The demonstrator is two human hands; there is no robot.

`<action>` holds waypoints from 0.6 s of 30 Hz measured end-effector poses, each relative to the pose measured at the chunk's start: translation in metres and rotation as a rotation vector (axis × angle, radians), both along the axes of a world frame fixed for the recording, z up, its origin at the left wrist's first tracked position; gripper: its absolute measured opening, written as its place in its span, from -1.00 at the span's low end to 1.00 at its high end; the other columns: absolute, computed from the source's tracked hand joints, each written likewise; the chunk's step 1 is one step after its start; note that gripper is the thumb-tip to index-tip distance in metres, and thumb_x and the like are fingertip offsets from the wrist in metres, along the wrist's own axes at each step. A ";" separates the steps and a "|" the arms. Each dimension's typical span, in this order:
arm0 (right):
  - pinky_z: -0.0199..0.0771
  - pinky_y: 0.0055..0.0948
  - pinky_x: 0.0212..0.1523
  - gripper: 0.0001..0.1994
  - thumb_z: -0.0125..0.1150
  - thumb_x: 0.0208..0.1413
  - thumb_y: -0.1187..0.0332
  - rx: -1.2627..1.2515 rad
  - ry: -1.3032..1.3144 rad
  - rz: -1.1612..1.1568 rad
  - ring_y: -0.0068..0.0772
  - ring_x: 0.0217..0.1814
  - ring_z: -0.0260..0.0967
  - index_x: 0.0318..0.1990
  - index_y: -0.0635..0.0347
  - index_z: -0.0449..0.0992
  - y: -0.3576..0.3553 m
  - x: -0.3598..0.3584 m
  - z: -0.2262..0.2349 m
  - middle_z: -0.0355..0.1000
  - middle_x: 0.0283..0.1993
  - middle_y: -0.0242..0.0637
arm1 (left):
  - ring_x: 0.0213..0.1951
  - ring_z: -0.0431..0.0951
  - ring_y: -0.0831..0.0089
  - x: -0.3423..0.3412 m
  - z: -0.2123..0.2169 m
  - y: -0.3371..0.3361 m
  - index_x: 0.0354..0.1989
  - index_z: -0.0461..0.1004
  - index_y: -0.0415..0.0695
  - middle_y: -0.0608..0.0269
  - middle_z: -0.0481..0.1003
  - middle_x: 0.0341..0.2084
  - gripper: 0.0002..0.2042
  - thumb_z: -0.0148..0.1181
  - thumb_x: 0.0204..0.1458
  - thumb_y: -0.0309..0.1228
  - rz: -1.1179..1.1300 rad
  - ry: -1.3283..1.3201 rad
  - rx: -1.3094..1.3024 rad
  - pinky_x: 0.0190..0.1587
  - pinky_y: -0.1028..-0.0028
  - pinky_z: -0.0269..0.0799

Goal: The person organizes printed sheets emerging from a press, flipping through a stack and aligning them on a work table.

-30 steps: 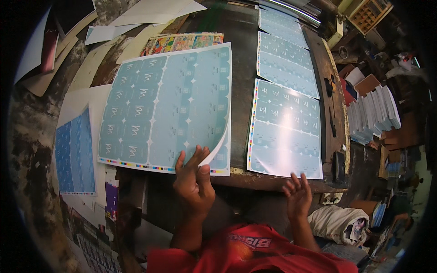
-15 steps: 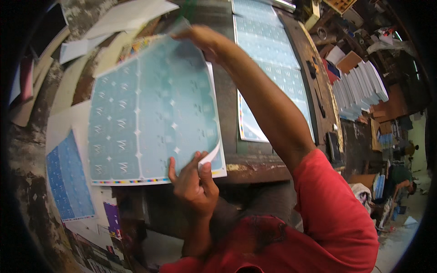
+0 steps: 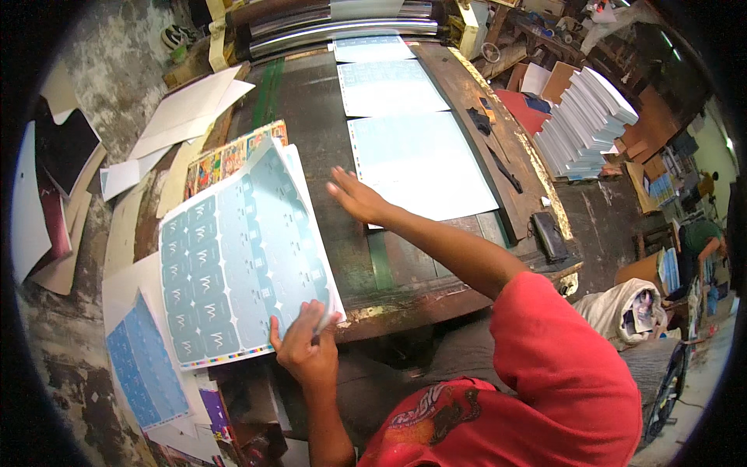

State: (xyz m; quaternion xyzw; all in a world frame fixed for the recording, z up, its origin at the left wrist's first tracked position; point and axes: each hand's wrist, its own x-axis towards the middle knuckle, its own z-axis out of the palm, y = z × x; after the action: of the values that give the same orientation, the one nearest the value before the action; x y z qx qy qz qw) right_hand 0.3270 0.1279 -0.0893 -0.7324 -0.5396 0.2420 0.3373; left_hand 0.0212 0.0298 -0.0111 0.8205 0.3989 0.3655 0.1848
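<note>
My left hand [image 3: 306, 346] is at the near right corner of a stack of pale teal printed sheets [image 3: 233, 272], its fingers and thumb closed on the curled corner of the top sheet. The far end of that sheet bows upward. My right hand [image 3: 356, 196] is off the stack, fingers stretched and holding nothing, above the dark feed table [image 3: 311, 109]. To its right, several printed sheets [image 3: 420, 163] lie in a row on the table, running away to shiny metal rollers [image 3: 342, 27].
A blue printed sheet [image 3: 148, 358] lies left of the stack, and a colourful printed sheet [image 3: 226, 163] beyond it. A black pouch [image 3: 550, 237] rests on the table's right edge. Piled white paper stacks [image 3: 587, 124] stand farther right. A person [image 3: 700, 237] is at the far right.
My right hand has let go of the top sheet's far edge and come down to the right of the stack. My left hand stays at the corner. The view now takes in the rollers.
</note>
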 end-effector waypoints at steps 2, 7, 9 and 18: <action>-0.33 0.10 0.51 -0.29 -0.43 0.33 -0.23 -0.105 -0.303 0.088 0.01 0.60 -0.33 0.49 -0.02 -0.07 -0.041 0.025 -0.031 -0.22 0.57 -0.22 | -0.02 0.62 0.30 -0.007 0.005 -0.001 -0.16 0.64 -0.07 0.21 0.65 -0.18 -0.72 0.39 -0.02 -0.24 -0.071 0.075 -0.029 0.32 0.15 0.05; -0.38 0.09 0.51 -0.36 -0.45 0.36 -0.17 -0.336 -0.627 0.078 -0.05 0.61 -0.34 0.48 -0.13 -0.03 -0.134 0.150 -0.050 -0.21 0.58 -0.33 | 0.13 0.53 0.40 -0.023 0.025 0.008 -0.07 0.61 -0.08 0.21 0.61 -0.07 -0.66 0.35 0.03 -0.19 -0.224 0.065 -0.268 0.34 0.16 -0.01; -0.35 0.09 0.51 -0.36 -0.47 0.36 -0.14 -0.502 -0.691 -0.116 0.03 0.60 -0.32 0.46 -0.04 0.02 -0.162 0.189 -0.039 -0.18 0.57 -0.25 | 0.15 0.51 0.41 -0.024 0.027 0.010 -0.05 0.61 -0.09 0.19 0.60 -0.05 -0.69 0.31 0.07 -0.23 -0.247 0.060 -0.315 0.34 0.15 -0.02; 0.32 -0.09 0.23 -0.41 -0.05 0.32 -0.07 0.076 0.196 -0.147 0.03 0.21 0.39 0.23 0.29 0.39 -0.213 0.049 0.008 0.49 0.09 0.02 | -0.30 0.48 0.49 -0.010 0.044 0.016 -0.29 0.53 -0.30 0.40 0.50 -0.43 -0.70 0.06 0.28 -0.28 0.169 -1.114 -0.691 0.04 0.48 0.32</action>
State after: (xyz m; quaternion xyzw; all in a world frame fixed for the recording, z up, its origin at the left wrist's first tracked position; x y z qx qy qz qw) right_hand 0.3763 -0.0851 -0.0817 -0.7296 -0.4578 0.2663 0.4327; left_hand 0.0116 0.0460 0.0326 0.3679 0.4010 0.5994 0.5870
